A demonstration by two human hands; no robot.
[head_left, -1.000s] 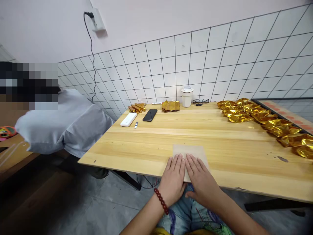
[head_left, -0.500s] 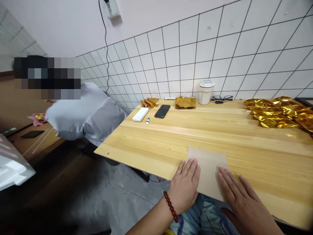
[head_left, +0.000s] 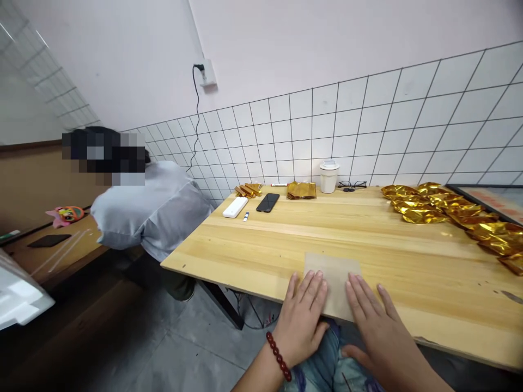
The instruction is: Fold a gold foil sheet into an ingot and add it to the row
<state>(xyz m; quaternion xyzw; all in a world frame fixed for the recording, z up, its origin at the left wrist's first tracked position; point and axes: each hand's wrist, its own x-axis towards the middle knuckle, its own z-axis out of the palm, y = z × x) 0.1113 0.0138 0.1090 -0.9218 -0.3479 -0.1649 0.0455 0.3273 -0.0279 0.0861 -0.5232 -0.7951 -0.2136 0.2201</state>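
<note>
A tan sheet of paper (head_left: 333,272) lies at the near edge of the wooden table (head_left: 310,228). My left hand (head_left: 302,318), with a red bead bracelet on its wrist, lies flat on the sheet's left part, fingers stretched out. On the sheet's right edge rests my right hand (head_left: 376,324), also flat with its fingers apart. Neither hand holds anything.
Gold foil pieces (head_left: 449,212) spread along the right side. At the far edge stand a white cup (head_left: 329,176), glasses (head_left: 349,185), a gold foil stack (head_left: 301,190), a black phone (head_left: 267,202) and a white power bank (head_left: 235,207). A person in grey (head_left: 151,209) bends at the left.
My hands went from side by side at the sheet's middle to apart, the right one sliding to the right edge. The camera swung left, then partly back.
</note>
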